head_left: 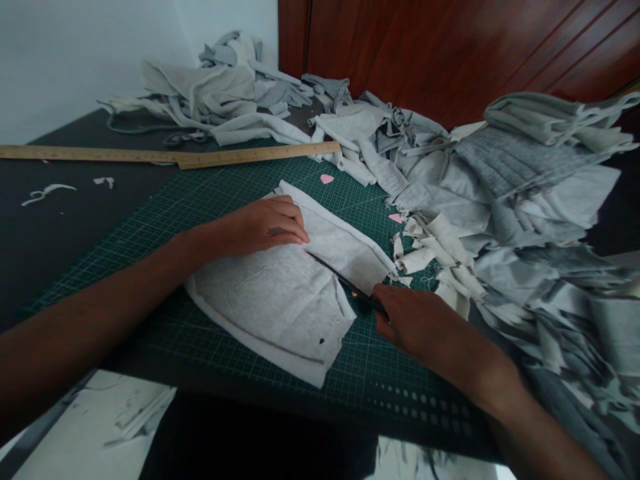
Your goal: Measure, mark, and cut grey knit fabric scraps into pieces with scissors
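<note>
A light grey fabric piece (pixel 265 293) with stitched edges lies on the green cutting mat (pixel 175 207). A slit runs into it from the right, and a small dark hole shows near its lower corner. My left hand (pixel 270 223) rests on the upper part, its fingers close together and gripping the cloth by the end of the slit. In my right hand (pixel 415 320) is a pair of dark scissors (pixel 345 281), the blades lying in the slit and pointing up-left toward my left fingertips. My fingers hide the scissors' handles.
A wooden ruler (pixel 260 155) crosses the mat's far edge. Heaped grey fabric scraps (pixel 200 87) fill the back, and more cloth (pixel 530 160) is piled along the right. Small pink pieces (pixel 327 179) lie on the mat, and white snippets (pixel 47 191) on the dark table (pixel 100 220).
</note>
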Demonstrator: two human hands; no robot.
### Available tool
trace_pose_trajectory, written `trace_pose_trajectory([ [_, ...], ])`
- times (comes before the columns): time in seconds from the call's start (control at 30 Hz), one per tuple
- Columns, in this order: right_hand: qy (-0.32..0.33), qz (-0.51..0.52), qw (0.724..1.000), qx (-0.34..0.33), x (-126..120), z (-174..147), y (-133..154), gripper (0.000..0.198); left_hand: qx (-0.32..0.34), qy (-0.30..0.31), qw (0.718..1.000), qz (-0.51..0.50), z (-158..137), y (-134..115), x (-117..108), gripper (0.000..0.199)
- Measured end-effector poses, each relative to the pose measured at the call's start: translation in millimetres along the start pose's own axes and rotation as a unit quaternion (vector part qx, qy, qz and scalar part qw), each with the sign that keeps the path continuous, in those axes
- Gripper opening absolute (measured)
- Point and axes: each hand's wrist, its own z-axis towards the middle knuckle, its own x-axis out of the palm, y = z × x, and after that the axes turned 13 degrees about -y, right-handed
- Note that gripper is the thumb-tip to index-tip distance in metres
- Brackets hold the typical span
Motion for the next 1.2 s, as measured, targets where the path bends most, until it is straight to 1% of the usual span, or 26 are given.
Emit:
trace_pose_trajectory([
  [0.13, -0.005, 0.002, 1.000, -0.009, -0.1, -0.1, -1.6, 0.017, 0.009, 0.014, 1.000, -0.007, 0.3, -5.5, 7.4, 0.026],
  [0.3, 0.019, -0.012, 1.000, 0.009, -2.0, 1.2, 1.8, 0.023, 0.022, 0.024, 0.999, 0.009, 0.2, -12.4, 15.4, 0.021],
  [0.43, 0.020, -0.014, 1.000, 0.008, -2.2, 0.7, 3.5, 0.025, 0.032, 0.024, 0.999, 0.007, -0.8, -12.3, 14.9, 0.019],
  [0.53, 0.017, -0.011, 1.000, 0.003, -2.7, -0.1, 3.2, 0.024, 0.029, 0.035, 0.999, 0.007, -1.1, -13.1, 14.3, 0.016],
  [0.67, 0.031, -0.013, 0.999, 0.014, -5.5, 0.6, 5.1, 0.025, 0.021, 0.035, 0.999, -0.004, -0.2, -15.3, 15.0, 0.013],
  [0.8, 0.043, -0.018, 0.999, 0.019, -8.2, 2.0, 7.6, 0.025, 0.032, 0.029, 0.999, -0.014, 0.1, -14.8, 15.9, 0.012],
  [1.03, 0.018, -0.013, 1.000, 0.013, -3.3, 0.9, 5.0, 0.023, 0.020, 0.031, 0.999, -0.021, 0.0, -13.9, 16.0, 0.010],
  [1.2, 0.024, -0.009, 1.000, 0.015, -2.4, 1.0, 4.0, 0.023, 0.020, 0.031, 0.999, -0.025, 0.6, -14.6, 16.4, 0.011],
])
